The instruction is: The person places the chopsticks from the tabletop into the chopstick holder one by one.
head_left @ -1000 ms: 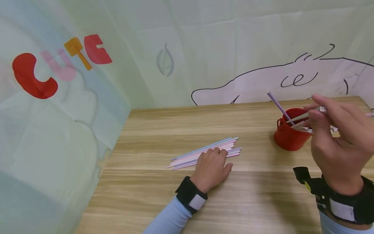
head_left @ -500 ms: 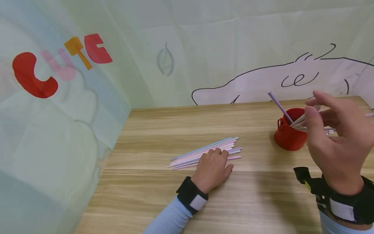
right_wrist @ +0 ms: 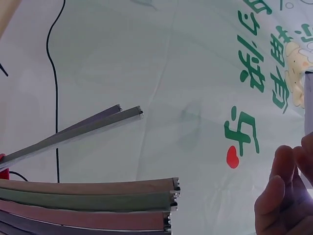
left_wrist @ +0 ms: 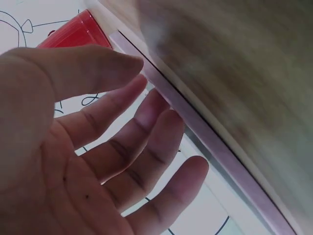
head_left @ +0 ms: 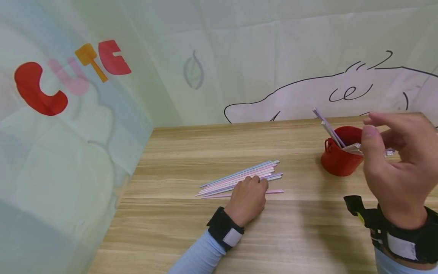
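Thin pastel sticks (head_left: 236, 179) lie bunched on the wooden table. My left hand (head_left: 248, 199) rests at their near side. In the left wrist view its bent fingertips and thumb touch or nearly touch a pink stick (left_wrist: 215, 152) set apart from the bunch. My right hand (head_left: 402, 167) is at the right of a small red bucket (head_left: 342, 160), fingers loosely bent, with no stick visible between thumb and fingertips. Several silver-tipped sticks stand in the bucket: a purple and a pale stick (head_left: 327, 129) lean left, others (right_wrist: 98, 203) lean right, partly hidden by the hand.
A printed cloth wall (head_left: 171, 76) with letters and drawings rises along the back and left sides of the table. The wooden table top (head_left: 154, 228) extends in front of and beside the sticks.
My right hand has let go of a pale stick, which now leans left beside the purple one. My left hand has drawn the pink stick towards me, away from the bunch.
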